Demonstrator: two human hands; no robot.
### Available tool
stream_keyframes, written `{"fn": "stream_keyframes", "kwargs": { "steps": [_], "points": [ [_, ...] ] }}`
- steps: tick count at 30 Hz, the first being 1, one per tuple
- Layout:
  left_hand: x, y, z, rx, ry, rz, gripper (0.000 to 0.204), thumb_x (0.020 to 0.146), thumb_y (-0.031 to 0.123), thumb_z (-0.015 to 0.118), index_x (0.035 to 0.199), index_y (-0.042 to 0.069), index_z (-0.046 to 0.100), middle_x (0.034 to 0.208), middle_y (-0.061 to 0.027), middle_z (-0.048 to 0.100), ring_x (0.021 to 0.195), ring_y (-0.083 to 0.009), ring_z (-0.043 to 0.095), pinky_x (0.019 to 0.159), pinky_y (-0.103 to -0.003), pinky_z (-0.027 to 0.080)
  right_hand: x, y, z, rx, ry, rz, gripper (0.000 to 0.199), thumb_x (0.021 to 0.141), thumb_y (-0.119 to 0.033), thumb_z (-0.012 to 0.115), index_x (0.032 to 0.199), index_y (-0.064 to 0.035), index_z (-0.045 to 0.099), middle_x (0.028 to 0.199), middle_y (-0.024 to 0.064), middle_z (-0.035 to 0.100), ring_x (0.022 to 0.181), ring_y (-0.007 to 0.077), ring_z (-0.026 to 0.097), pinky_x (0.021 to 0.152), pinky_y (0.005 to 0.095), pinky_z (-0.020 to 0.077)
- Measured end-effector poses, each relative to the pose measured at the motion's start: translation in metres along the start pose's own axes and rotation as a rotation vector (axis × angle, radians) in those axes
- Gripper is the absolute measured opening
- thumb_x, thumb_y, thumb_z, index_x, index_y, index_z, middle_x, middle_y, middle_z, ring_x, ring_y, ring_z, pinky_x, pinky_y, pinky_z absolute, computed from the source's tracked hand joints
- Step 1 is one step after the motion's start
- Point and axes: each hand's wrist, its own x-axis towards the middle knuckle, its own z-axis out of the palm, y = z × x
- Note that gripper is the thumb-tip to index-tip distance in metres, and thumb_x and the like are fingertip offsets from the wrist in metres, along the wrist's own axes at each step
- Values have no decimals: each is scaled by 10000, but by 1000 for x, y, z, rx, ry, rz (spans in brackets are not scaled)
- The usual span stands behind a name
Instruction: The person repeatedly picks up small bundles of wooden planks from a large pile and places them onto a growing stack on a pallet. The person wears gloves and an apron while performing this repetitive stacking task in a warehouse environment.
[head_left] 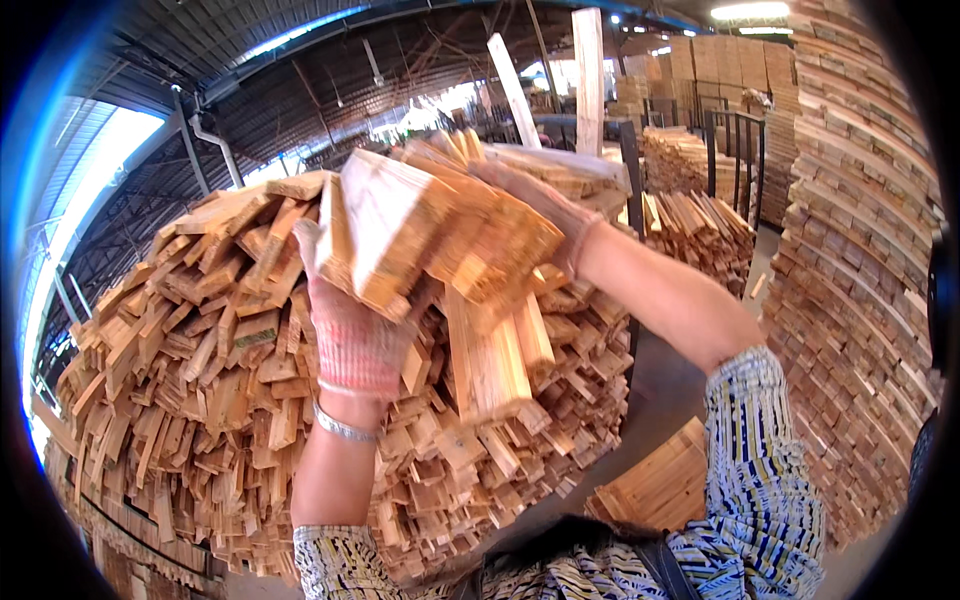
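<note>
I hold a bundle of short pale wooden slats [440,220] up in front of me, above a big heap of the same slats [190,370]. My left hand [350,330], in a pink knit glove with a silver bangle at the wrist, grips the bundle's near end from below. My right hand [545,205], also gloved, lies over the far top of the bundle and clamps it. The bundle is tilted, its cut ends facing me. Both forearms wear patterned sleeves.
A tall, neatly stacked wall of slats [860,300] rises at the right. More piles [700,230] and a dark metal rack [735,150] stand behind. A small flat stack [660,485] lies low by my right elbow. A shed roof spans overhead.
</note>
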Motion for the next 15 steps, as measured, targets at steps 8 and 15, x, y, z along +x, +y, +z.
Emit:
{"fn": "stream_keyframes", "kwargs": {
  "steps": [8,15],
  "points": [
    [-45,-2,-10,144,-108,-18,983,891,738,517,1547,55,250,1510,-209,348,1394,-350,390,1112,-524,417,-108,31,13,192,10,160,449,948,-343,637,1283,-58,550,1122,120,672,852,157,706,708,285,624],
    [-39,-38,-14,169,-90,-5,877,850,581,680,1464,34,376,1301,-220,526,1177,-300,586,968,-431,552,-131,83,-12,221,51,-102,668,951,-273,662,1497,-62,341,1313,91,566,1086,142,628,909,296,574]
  ]
}}
